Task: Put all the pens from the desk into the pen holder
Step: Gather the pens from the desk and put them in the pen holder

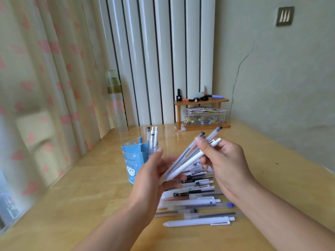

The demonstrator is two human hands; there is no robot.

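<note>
White and clear pens [188, 160] held slanted between both hands [226, 160].

Single view: head-worn, wide-angle, looking forward and down over a wooden desk [72, 205]. Close to both raised hands; farther off, a radiator [159, 60], curtain [45, 78] and wall [281, 78] fill the upper frame. Edges bend.

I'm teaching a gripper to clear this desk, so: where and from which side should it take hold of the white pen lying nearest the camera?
Grip the white pen across the middle of its barrel, coming straight down from above. It lies flat on the desk, crosswise, at the near edge of the pile of pens and slightly apart. Its near long side is open, and the clip sits at its right end, probably best avoided.
</note>
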